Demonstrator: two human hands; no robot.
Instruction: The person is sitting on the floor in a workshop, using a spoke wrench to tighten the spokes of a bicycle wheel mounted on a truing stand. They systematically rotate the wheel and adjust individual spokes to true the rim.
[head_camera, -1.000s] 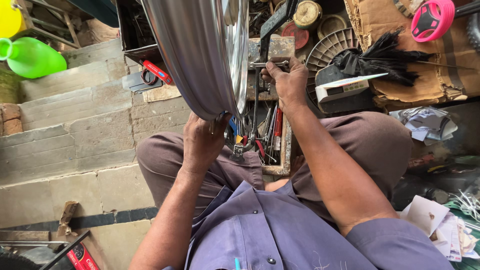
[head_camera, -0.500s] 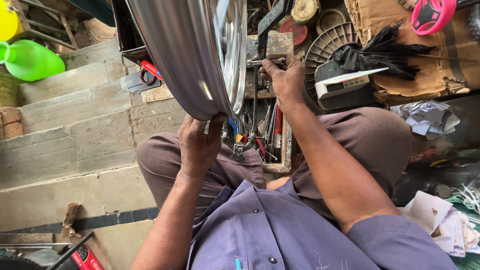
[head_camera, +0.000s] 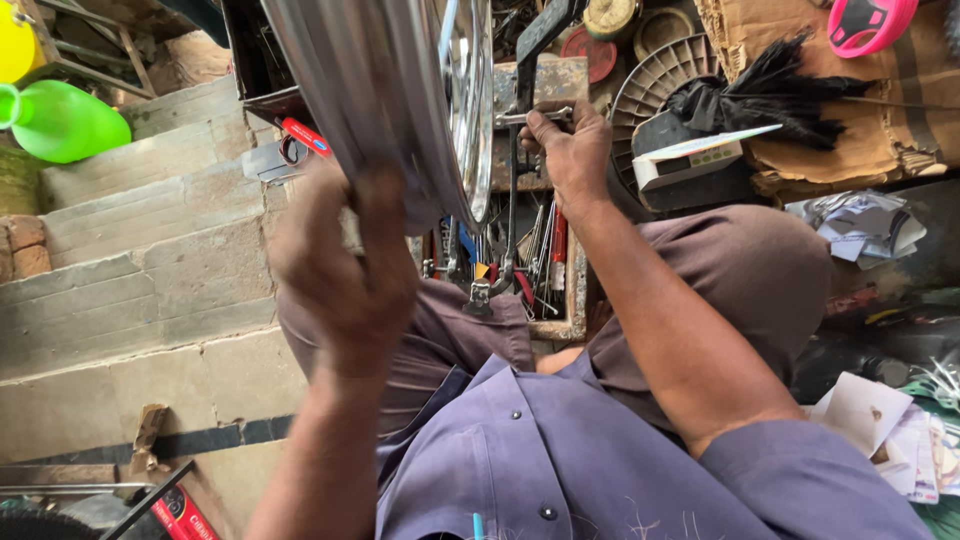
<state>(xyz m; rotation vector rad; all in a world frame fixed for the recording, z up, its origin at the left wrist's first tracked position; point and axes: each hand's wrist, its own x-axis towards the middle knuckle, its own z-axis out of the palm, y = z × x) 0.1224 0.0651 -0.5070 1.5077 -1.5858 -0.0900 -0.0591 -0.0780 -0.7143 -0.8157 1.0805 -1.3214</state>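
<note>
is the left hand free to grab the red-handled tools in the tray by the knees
Probably not as things stand. The left hand is spread on the shiny wheel rim, and that rim stands between it and the tool tray. The right hand is nearer.

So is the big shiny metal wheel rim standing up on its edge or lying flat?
Standing on edge: the shiny metal wheel rim shows its curved outer band, with the left hand against it.
</note>
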